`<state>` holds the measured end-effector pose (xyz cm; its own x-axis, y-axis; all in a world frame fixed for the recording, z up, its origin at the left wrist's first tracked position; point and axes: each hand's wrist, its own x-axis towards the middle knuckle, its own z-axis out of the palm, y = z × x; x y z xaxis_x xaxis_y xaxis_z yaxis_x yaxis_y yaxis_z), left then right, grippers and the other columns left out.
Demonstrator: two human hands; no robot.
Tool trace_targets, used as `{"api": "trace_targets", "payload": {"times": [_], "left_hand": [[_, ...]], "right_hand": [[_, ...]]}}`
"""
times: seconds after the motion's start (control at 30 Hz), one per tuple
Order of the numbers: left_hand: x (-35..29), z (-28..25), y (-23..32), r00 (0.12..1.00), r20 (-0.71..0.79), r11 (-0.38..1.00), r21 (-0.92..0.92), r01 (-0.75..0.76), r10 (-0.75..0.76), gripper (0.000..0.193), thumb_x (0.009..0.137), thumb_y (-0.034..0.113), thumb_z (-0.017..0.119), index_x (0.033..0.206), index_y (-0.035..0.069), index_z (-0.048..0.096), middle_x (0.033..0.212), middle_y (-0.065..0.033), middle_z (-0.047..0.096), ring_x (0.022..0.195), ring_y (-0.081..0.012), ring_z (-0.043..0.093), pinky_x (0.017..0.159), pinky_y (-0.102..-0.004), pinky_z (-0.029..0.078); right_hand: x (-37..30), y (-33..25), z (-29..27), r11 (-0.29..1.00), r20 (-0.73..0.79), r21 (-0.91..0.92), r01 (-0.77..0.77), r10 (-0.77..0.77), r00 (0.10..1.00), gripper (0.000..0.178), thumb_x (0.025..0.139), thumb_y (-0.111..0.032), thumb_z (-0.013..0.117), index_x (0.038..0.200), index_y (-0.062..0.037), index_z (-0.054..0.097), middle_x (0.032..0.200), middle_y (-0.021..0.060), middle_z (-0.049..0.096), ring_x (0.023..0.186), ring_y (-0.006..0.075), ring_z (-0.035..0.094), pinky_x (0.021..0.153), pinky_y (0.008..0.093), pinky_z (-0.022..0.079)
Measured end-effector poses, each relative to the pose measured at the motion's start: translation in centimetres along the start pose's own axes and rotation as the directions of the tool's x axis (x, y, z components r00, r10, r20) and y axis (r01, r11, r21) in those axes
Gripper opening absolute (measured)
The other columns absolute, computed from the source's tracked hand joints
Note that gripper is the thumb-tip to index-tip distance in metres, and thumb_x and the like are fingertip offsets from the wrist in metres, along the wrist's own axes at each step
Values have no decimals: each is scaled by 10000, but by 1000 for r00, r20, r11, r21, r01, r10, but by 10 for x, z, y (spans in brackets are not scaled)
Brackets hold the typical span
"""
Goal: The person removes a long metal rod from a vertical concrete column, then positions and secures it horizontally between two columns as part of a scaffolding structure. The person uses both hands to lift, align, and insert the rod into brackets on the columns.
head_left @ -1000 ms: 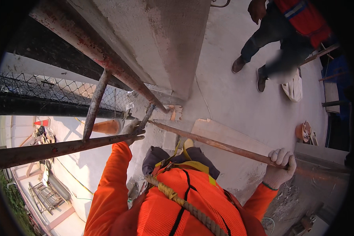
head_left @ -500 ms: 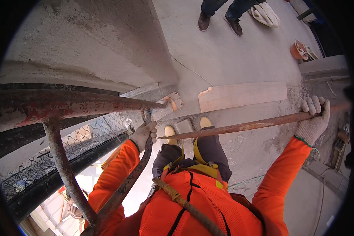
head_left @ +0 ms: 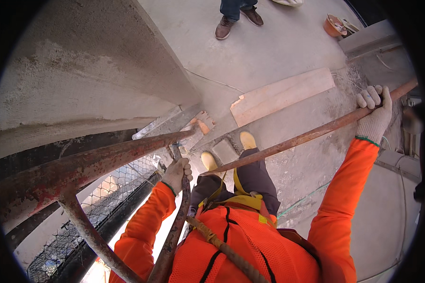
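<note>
My left hand (head_left: 177,175), in a pale knit glove, is wrapped round the thin bent tube (head_left: 178,214) of a rusty scaffold frame, just below where it meets the thick red-flaked pipe (head_left: 104,160). My right hand (head_left: 375,106), gloved alike with a green cuff edge, is closed over a long rusty pole (head_left: 297,139) out to the right. That pole slants down to the left, its narrow near end stopping in front of my knees. A rope-wrapped strap (head_left: 226,247) lies across my orange vest (head_left: 250,254).
Between my yellow boots (head_left: 248,140) lies a square block (head_left: 225,150). Beyond it a plank (head_left: 283,96) rests on the concrete floor. A concrete column (head_left: 108,61) stands at left, above wire mesh (head_left: 99,205) and an open drop. Another person's shoes (head_left: 224,28) and an orange bucket (head_left: 334,26) are farther off.
My view has turned, so the floor and pole look more tilted. Both hands keep their grips. The other person's feet have shifted left in view.
</note>
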<state>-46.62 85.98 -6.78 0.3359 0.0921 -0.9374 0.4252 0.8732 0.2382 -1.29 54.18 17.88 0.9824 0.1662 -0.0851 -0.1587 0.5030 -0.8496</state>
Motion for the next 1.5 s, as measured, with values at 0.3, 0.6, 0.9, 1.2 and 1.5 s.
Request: {"api": "trace_targets", "payload": {"times": [0.3, 0.6, 0.9, 1.2, 1.5], "left_hand": [[-29, -33, -8, 974, 126, 982, -35, -184, 187, 406, 992, 96, 498, 1384, -5, 506, 1187, -175, 661, 1042, -263, 682, 898, -405, 590], [-20, -66, -48, 982, 119, 985, 108, 133, -146, 711, 1068, 577, 452, 1247, -95, 597, 1091, -210, 712, 873, -338, 717, 804, -464, 621], [22, -77, -50, 883, 426, 977, 161, 142, -199, 577, 1011, 614, 576, 1094, 49, 654, 785, -61, 566, 677, -226, 566, 634, -409, 522], [-14, -55, -37, 944, 315, 895, 443, -51, -102, 393, 1111, 488, 496, 945, 138, 561, 714, -25, 560, 560, -137, 526, 468, -342, 430], [40, -56, -27, 889, 313, 927, -280, -251, 336, 113, 1013, 183, 635, 1004, 71, 624, 837, -35, 651, 697, -193, 651, 641, -356, 565]], "right_hand": [[-7, -16, 28, 997, 177, 36, -62, 55, 983, 233, 1091, -201, 527, 882, -109, 478, 632, -60, 322, 501, 87, 309, 520, 285, 311], [-17, -13, 48, 999, 144, -41, -31, 37, 989, 293, 1121, -268, 499, 860, -135, 493, 610, -88, 297, 479, 65, 291, 490, 273, 312], [-31, -23, 62, 995, -143, -23, -96, 92, 986, 355, 1069, -474, 583, 941, -149, 519, 648, -54, 408, 509, 102, 413, 492, 309, 411], [-149, 91, 76, 971, -72, -6, -240, 239, 968, 312, 1107, -407, 520, 1108, -96, 545, 722, -5, 485, 578, 133, 505, 564, 314, 479], [-180, 137, 59, 891, -150, 136, -432, 450, 881, 457, 1087, -555, 490, 872, -159, 416, 629, -55, 262, 507, 104, 262, 501, 317, 305]]}}
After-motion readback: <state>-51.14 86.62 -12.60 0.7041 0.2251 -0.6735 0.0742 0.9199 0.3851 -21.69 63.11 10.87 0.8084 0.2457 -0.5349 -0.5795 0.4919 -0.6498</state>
